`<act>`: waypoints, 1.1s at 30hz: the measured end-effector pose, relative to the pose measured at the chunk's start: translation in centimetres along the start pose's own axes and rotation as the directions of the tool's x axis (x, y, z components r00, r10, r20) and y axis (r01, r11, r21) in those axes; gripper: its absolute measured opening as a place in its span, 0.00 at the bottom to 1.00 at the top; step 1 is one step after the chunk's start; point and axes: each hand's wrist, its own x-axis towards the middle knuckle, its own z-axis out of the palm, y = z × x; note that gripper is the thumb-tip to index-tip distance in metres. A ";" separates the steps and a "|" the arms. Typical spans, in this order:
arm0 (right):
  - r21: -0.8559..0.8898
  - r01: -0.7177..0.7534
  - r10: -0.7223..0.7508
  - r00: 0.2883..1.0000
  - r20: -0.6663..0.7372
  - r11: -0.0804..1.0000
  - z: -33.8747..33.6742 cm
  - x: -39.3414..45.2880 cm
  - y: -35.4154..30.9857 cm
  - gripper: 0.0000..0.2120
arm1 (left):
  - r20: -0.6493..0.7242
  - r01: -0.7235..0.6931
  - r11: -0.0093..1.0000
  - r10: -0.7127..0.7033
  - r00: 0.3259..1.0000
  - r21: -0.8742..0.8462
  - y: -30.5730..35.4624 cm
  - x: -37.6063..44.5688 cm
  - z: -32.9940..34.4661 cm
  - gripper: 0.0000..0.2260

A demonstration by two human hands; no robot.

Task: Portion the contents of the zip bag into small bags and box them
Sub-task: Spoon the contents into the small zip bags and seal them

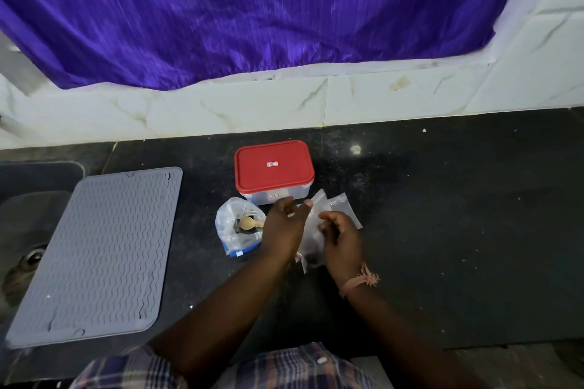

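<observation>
A clear plastic box with a red lid [274, 171] stands closed at the back of the black counter [442, 215]. In front of it, to the left, the open zip bag [235, 224] holds dark contents and a wooden spoon [249, 223]. Between my hands hangs a small clear bag [311, 246] with a little dark material at its bottom. My left hand [284, 227] and my right hand [343, 235] both pinch its top. More small clear bags [343, 202] lie flat behind my right hand.
A grey ribbed silicone mat [98, 256] lies at the left, partly over a dark sink [28, 224]. White marble-look tiles [284, 101] and a purple curtain [252, 9] back the counter. The counter's front edge runs just before my checked shirt [284, 366].
</observation>
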 end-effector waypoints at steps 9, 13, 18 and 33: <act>-0.166 0.216 -0.209 0.976 0.064 0.962 1.4 -0.2 -1.7 0.07 | -0.048 -0.038 0.999 0.036 0.998 -0.030 -0.1 0.9 -3.9 0.06; -0.075 0.241 -0.235 0.969 0.079 0.968 2.8 -0.1 -5.0 0.04 | 0.032 0.072 0.930 -0.065 0.997 -0.361 0.1 0.9 -5.3 0.02; 0.202 0.021 -0.066 0.973 0.222 0.979 3.9 -0.1 -7.9 0.07 | 0.120 0.229 0.793 -0.196 0.973 -0.564 0.1 1.2 -7.0 0.04; 0.002 0.095 -0.089 0.931 0.355 0.996 8.2 -0.2 -10.9 0.11 | -0.072 0.023 0.874 -0.066 0.995 -0.485 -1.4 1.2 -12.3 0.03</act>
